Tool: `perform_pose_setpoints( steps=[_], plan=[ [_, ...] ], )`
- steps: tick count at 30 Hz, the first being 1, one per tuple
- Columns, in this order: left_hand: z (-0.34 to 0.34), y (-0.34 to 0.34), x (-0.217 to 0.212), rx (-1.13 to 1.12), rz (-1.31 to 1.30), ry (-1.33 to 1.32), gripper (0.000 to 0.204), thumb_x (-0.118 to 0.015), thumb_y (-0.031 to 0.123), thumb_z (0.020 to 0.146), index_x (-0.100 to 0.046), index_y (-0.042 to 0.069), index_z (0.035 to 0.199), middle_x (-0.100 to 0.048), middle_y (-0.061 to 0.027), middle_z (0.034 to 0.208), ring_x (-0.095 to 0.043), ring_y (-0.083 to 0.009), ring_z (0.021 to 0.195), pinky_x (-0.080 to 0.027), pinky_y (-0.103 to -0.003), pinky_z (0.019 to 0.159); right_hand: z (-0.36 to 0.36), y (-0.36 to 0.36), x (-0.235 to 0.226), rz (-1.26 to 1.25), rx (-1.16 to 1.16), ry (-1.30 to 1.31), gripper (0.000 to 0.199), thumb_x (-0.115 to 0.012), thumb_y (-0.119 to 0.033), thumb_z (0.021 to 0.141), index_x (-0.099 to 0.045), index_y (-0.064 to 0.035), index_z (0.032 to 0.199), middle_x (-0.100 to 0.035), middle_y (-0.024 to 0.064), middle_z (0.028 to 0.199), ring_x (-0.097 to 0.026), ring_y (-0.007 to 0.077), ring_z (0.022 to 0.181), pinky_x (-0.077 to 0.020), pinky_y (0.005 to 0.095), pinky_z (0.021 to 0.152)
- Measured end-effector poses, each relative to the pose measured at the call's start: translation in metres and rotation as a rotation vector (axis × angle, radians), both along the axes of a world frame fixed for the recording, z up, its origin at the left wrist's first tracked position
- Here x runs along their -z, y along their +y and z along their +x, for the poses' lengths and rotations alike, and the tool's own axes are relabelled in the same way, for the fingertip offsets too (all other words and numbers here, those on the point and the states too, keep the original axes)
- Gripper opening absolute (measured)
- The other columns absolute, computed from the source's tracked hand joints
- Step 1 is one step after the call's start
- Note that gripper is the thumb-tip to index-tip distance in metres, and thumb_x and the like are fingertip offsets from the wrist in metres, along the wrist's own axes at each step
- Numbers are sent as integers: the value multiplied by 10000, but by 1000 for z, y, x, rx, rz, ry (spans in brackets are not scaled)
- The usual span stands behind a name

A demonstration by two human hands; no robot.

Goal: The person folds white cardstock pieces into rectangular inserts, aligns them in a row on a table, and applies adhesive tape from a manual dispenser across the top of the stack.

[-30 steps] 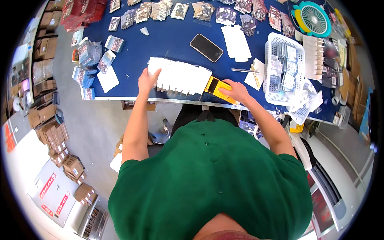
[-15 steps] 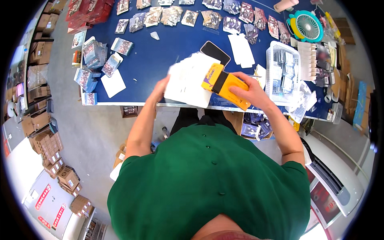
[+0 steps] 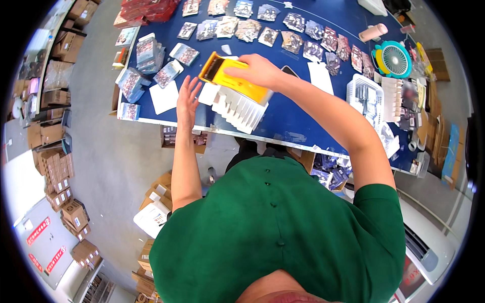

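My right hand (image 3: 257, 71) grips a yellow box-shaped tool (image 3: 240, 85) with a dark end. It hovers over a stack of white sheets (image 3: 236, 112) fanned out in steps near the table's front edge. Part of the stack is hidden beneath the tool and my hand; whether the two touch, I cannot tell. My left hand (image 3: 187, 103) is raised at the stack's left, fingers spread and holding nothing. Behind my right wrist a phone (image 3: 289, 71) shows only in part.
Several small boxes (image 3: 149, 53) and a white sheet (image 3: 164, 97) lie on the left of the blue table (image 3: 303, 118). Rows of card piles (image 3: 248, 30) run along the back. A white basket (image 3: 365, 83) and a teal fan (image 3: 391, 59) stand at the right.
The yellow tool has moved left with my right hand and turned, its dark end now at the left. My left hand has let go of the white sheets, which now lie fanned in steps.
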State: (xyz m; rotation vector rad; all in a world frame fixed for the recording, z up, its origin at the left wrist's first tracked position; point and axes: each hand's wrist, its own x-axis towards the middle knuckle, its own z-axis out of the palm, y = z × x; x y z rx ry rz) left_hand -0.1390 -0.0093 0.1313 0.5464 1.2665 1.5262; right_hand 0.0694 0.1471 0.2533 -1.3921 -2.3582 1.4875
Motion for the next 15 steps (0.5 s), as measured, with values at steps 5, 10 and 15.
perform_pose_setpoints(
  steps=[5, 10, 15],
  plan=[
    [-18, -14, 17, 123, -172, 199, 760, -717, 360, 877, -388, 37, 1481, -571, -58, 1323, -566, -150, 1146, -469, -296, 917, -111, 6, 32, 12, -165, -174, 734, -679, -635, 760, -706, 14, 1102, -712, 181, 1063, -703, 302, 958, -546, 367, 811],
    [-34, -23, 65, 59, -391, 93, 702, -712, 342, 874, -442, 34, 1444, -610, -55, 1241, -596, -120, 1065, -478, -273, 896, -173, 10, 86, -116, -305, -212, 731, -767, -538, 756, -672, 128, 1041, -694, 222, 1057, -693, 303, 909, -536, 371, 778],
    [-21, -27, 137, 39, -379, 809, 687, -743, 423, 798, -603, -72, 1253, -618, -287, 1210, -594, -403, 1145, -453, -422, 1000, -186, 13, 167, -66, -336, -340, 700, -766, -559, 722, -706, 39, 1081, -703, 204, 1092, -699, 310, 976, -546, 365, 843]
  ],
)
